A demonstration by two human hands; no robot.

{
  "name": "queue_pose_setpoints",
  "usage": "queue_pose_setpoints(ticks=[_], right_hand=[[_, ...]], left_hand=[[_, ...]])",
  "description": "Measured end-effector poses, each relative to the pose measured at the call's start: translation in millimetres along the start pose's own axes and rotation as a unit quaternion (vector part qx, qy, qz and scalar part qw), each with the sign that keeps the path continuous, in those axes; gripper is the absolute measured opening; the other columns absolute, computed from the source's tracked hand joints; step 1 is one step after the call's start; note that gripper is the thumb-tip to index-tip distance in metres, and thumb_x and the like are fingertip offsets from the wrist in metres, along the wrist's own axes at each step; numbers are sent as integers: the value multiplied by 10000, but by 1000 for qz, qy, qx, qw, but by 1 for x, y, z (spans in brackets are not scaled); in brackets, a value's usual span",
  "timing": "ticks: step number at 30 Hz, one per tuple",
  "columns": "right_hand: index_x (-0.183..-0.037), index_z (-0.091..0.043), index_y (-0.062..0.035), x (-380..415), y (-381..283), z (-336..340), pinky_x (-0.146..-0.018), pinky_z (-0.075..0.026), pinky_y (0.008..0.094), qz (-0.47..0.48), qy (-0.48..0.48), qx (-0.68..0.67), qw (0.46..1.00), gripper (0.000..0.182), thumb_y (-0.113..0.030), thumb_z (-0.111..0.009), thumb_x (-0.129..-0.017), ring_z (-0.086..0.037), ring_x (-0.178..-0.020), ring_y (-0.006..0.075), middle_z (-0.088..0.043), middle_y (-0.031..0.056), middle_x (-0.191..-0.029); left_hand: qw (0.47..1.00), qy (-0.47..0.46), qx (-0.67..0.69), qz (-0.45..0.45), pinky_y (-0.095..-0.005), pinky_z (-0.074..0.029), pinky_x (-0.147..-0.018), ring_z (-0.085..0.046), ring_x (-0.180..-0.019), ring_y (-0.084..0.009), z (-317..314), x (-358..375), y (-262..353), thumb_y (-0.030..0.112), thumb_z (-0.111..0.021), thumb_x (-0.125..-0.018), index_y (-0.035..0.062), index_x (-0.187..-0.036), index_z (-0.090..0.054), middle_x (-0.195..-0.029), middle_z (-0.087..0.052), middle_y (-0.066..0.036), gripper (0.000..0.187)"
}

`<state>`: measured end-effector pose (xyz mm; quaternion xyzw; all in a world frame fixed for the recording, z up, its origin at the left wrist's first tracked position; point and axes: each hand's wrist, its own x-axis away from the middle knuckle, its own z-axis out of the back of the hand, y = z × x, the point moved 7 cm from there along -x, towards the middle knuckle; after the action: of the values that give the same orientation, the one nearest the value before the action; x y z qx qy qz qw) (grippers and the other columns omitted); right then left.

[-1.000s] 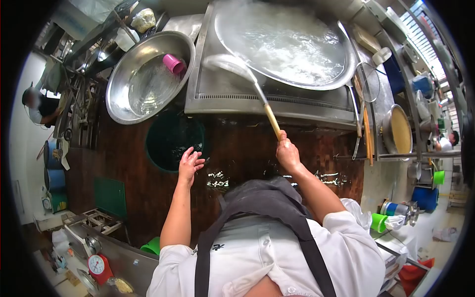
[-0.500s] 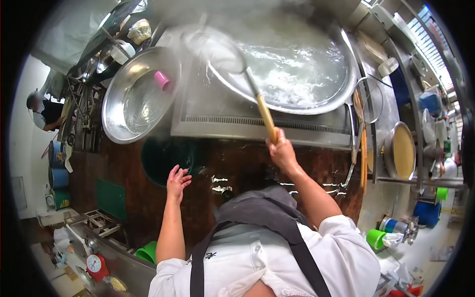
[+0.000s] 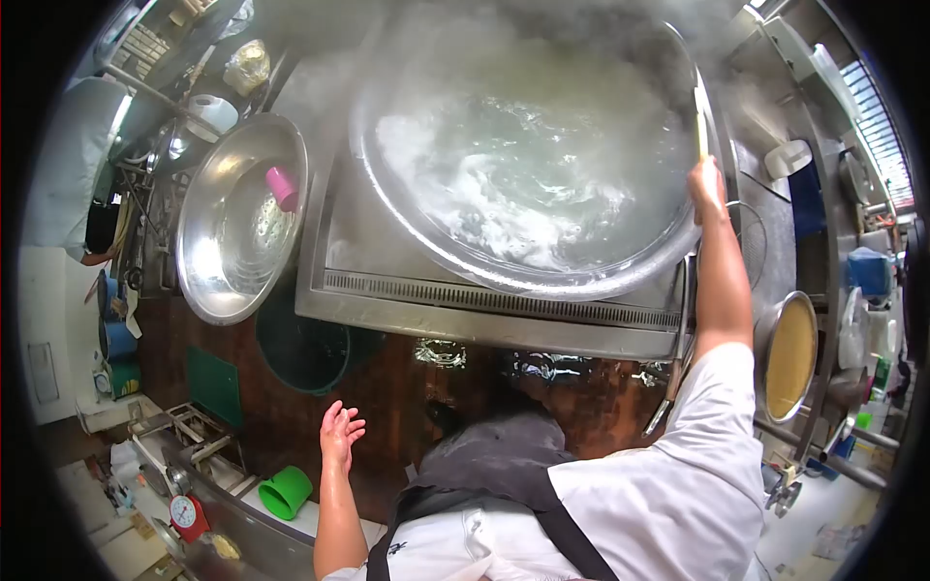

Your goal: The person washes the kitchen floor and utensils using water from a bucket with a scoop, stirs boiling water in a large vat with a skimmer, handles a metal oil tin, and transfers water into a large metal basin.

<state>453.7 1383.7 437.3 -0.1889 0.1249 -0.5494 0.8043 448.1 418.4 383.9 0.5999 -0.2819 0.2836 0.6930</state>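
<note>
My right hand (image 3: 707,189) is closed around the light wooden handle of a strainer (image 3: 701,121), at the right rim of a big metal wok (image 3: 601,286). Steam hides the strainer's far end, so its mesh head cannot be made out. Foamy, swirling water (image 3: 523,184) fills the wok. My left hand (image 3: 341,434) hangs in the air over the floor, holding nothing, fingers spread and slightly bent. Beyond it and to the left stands a dark green tub (image 3: 305,353) under a shiny steel basin (image 3: 223,281), with a pink cup (image 3: 282,189) inside the basin.
The steel stove edge (image 3: 484,327) runs between me and the wok. A wooden-handled tool (image 3: 668,387) hangs at its right corner. A round pan of yellowish contents (image 3: 790,353) sits at right. A green bucket (image 3: 286,492) and red scale (image 3: 189,516) are lower left. The floor looks wet.
My right hand has swung right and forward with the strainer, from in front of the wok to its right rim. The view has shifted, and the left hand stays open.
</note>
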Motion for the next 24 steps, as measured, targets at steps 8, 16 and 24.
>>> queue_pose_setpoints(ticks=[8,16,24], right_hand=[[-1118,-530,-6,36,-154,-42,-477,-448,394,-45,-231,105,966,232,-99,-431,-929,-598,-607,231,-622,130,-790],[-916,-585,0,102,-175,-75,-463,-448,383,64,-374,159,911,115,-60,-530,-835,-584,-574,198,-598,85,-681],[-865,-560,-23,220,-118,-124,-443,-482,343,77,-518,-32,851,138,-85,-662,-796,-561,-512,160,-561,45,-650]], left_hand=[[1000,12,-12,14,-324,-550,-756,-651,-900,-191,-13,5,-9,249,-572,-1006,61,-1447,-387,-1169,-628,-128,514],[1000,9,17,17,-320,-549,-755,-650,-901,-190,1,10,-35,239,-579,-1002,64,-1442,-393,-1175,-626,-131,508],[1000,-23,4,-20,-324,-557,-761,-657,-900,-192,24,5,-34,224,-572,-1004,57,-1447,-386,-1172,-630,-131,508]])
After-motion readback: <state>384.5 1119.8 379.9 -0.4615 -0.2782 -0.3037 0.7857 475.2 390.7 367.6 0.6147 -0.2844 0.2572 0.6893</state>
